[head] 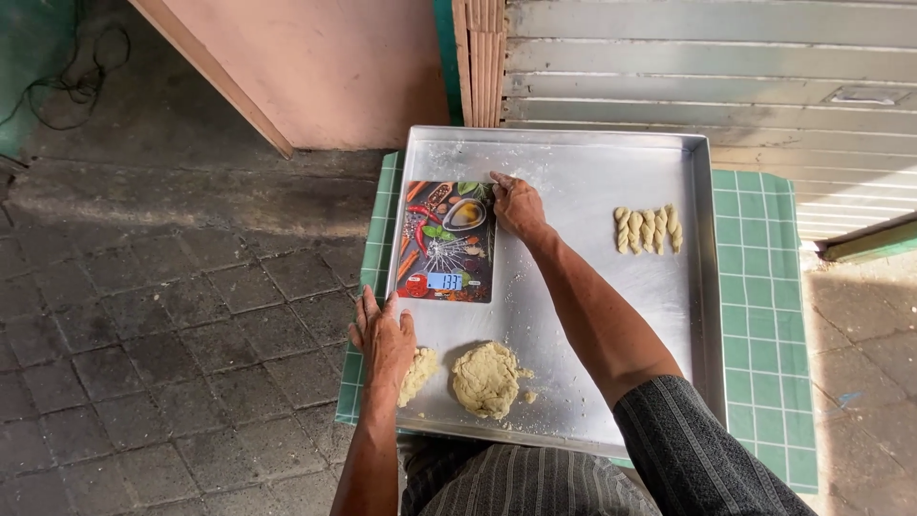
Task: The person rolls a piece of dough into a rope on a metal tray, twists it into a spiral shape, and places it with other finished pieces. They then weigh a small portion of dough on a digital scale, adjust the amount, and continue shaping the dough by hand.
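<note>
The left hand (384, 336) rested flat, fingers spread, on a small pale crumbly dough piece (417, 374) at seven o'clock on the metal tray (592, 162). A larger dough lump (486, 379) (rough, yellowish) lay just beside it. The right hand (517, 204), holding nothing, touched the kitchen scale (446, 241) at eleven o'clock. Twisted dough sticks (649, 229) lay at two o'clock.

Dark paved floor (172, 325), a pink wall (334, 67), pale slatted shutter (707, 67) and green-tiled table (764, 315) in sunlight.

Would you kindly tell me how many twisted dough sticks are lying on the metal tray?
4, though they are small. The twisted dough sticks lie side by side in one short row on the metal tray, toward its far right, apart from both hands. None seems hidden.
</note>
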